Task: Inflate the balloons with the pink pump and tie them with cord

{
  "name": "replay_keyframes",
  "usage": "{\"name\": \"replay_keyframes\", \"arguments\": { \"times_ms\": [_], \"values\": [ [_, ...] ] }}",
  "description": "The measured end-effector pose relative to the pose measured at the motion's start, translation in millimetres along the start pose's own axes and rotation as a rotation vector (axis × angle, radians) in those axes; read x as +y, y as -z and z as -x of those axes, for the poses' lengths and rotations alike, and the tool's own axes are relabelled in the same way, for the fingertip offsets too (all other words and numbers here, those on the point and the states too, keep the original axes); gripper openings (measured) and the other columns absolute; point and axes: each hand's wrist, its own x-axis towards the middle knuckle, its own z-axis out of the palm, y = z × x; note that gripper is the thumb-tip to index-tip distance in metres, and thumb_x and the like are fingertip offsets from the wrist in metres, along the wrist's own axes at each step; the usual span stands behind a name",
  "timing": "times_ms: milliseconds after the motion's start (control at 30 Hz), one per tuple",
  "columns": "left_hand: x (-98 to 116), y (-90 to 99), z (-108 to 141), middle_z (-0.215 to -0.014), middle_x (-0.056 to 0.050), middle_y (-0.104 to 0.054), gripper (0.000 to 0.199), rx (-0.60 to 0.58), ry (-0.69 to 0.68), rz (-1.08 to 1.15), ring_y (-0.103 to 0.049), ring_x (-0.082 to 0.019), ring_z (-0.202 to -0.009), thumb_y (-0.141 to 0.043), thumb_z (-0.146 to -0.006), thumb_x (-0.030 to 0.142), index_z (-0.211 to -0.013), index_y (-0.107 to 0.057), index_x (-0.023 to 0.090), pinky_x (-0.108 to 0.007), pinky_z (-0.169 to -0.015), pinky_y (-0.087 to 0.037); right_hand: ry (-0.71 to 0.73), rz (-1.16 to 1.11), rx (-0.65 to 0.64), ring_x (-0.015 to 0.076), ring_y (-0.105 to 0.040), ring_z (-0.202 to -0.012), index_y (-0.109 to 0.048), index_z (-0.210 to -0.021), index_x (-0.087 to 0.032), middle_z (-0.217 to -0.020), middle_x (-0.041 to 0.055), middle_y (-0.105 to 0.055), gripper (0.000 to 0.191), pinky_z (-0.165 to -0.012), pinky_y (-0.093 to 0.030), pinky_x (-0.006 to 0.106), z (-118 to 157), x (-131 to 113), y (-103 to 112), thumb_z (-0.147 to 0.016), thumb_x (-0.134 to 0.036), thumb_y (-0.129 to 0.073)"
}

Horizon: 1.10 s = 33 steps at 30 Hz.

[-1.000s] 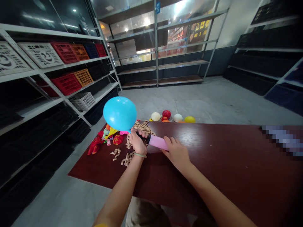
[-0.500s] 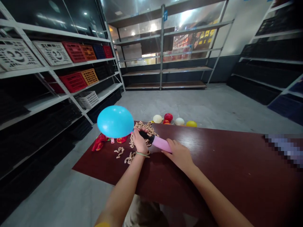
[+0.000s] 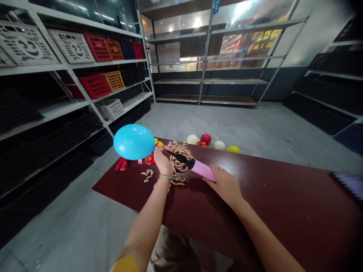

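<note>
An inflated blue balloon (image 3: 134, 142) juts out to the left over the table's far left part. My left hand (image 3: 163, 161) is closed around its neck, with a greenish band on the wrist. In my right hand (image 3: 225, 183) is a balloon pump (image 3: 202, 170) with a pink barrel and a black nozzle end. Its thin black tip points at my left fingers; I cannot tell whether it touches the balloon's mouth. Under the pump lies a heap of beige long twisting balloons (image 3: 181, 153), and a few loose ones (image 3: 148, 174) lie nearer me.
Red patterned pieces (image 3: 122, 164) lie on the dark red table (image 3: 241, 211) below the blue balloon. White, red and yellow balloons (image 3: 233, 149) show past the far edge. A pixelated patch (image 3: 350, 185) is at the right. Shelves with crates (image 3: 98, 47) line the left.
The pump has shifted right, away from my left hand, and more of its black nozzle shows. My left hand stays at the balloon's neck. The whole view has turned slightly.
</note>
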Motion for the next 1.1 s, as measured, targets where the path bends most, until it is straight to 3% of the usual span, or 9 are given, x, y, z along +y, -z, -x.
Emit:
{"name": "replay_keyframes", "arguments": {
  "times_ms": [133, 200, 400, 667, 833, 1000, 1100],
  "values": [
    [10, 3.6, -7, -0.069, 0.001, -0.061, 0.027, 0.105, -0.02, 0.008, -0.065, -0.012, -0.062, -0.052, -0.091, 0.041, -0.077, -0.043, 0.02, -0.029, -0.071, -0.055, -0.046, 0.002, 0.016, 0.0237, -0.06, -0.091, -0.053, -0.124, -0.021, -0.104, 0.007, -0.066, 0.045, -0.068, -0.034, 0.031, -2, 9, 0, -0.093, -0.054, -0.05],
    [13, 3.0, -7, -0.068, 0.002, -0.062, 0.03, 0.097, -0.031, -0.011, -0.065, -0.012, -0.061, -0.053, -0.091, 0.045, -0.078, -0.042, 0.021, -0.028, -0.07, -0.055, -0.092, 0.022, 0.042, 0.0239, -0.059, -0.09, -0.052, -0.125, -0.021, -0.104, 0.0073, -0.065, 0.047, -0.069, -0.035, 0.031, -4, 18, 1, -0.092, -0.054, -0.051],
    [13, -1.4, 7, -0.059, 0.003, -0.057, 0.033, -0.217, -0.021, -0.126, -0.059, -0.012, -0.05, -0.054, -0.092, 0.048, -0.076, -0.041, 0.022, -0.024, -0.054, -0.05, -0.026, 0.109, 0.091, 0.0278, -0.055, -0.096, -0.054, -0.128, -0.022, -0.108, 0.0099, -0.063, 0.051, -0.077, -0.037, 0.035, -4, 30, 7, -0.09, -0.057, -0.053],
    [9, 1.0, 14, -0.054, 0.001, -0.056, 0.04, -0.576, 0.097, -0.387, -0.054, -0.014, -0.045, -0.046, -0.096, 0.055, -0.072, -0.043, 0.023, -0.027, -0.047, -0.045, 0.066, 0.054, 0.174, 0.0325, -0.048, -0.111, -0.05, -0.133, -0.017, -0.127, 0.0164, -0.056, 0.048, -0.087, -0.039, 0.043, -5, -7, -14, -0.089, -0.034, -0.056],
    [5, 1.5, 20, -0.054, 0.0, -0.056, 0.045, -0.716, 0.179, -0.671, -0.051, -0.014, -0.043, -0.038, -0.097, 0.06, -0.071, -0.043, 0.023, -0.028, -0.043, -0.038, 0.178, -0.037, 0.158, 0.032, -0.044, -0.124, -0.049, -0.137, -0.018, -0.134, 0.0162, -0.053, 0.05, -0.097, -0.039, 0.045, -5, -7, -24, -0.088, -0.027, -0.056],
    [1, 3.8, 21, -0.052, 0.0, -0.048, 0.053, -0.808, 0.021, -0.943, -0.045, -0.013, -0.048, -0.029, -0.1, 0.055, -0.062, -0.043, 0.022, -0.029, -0.053, -0.038, 0.209, -0.091, 0.195, 0.0332, -0.039, -0.135, -0.044, -0.141, -0.018, -0.141, 0.0157, -0.051, 0.06, -0.109, -0.032, 0.052, -2, -2, -21, -0.084, -0.029, -0.06],
    [0, 5.9, 20, -0.057, -0.001, -0.05, 0.048, -0.82, -0.082, -1.108, -0.05, -0.015, -0.057, -0.031, -0.101, 0.049, -0.064, -0.044, 0.022, -0.03, -0.062, -0.04, 0.229, -0.143, 0.307, 0.0319, -0.041, -0.135, -0.045, -0.137, -0.018, -0.139, 0.0145, -0.053, 0.058, -0.111, -0.032, 0.054, -1, 1, -15, -0.082, -0.025, -0.06]
  ]
}}
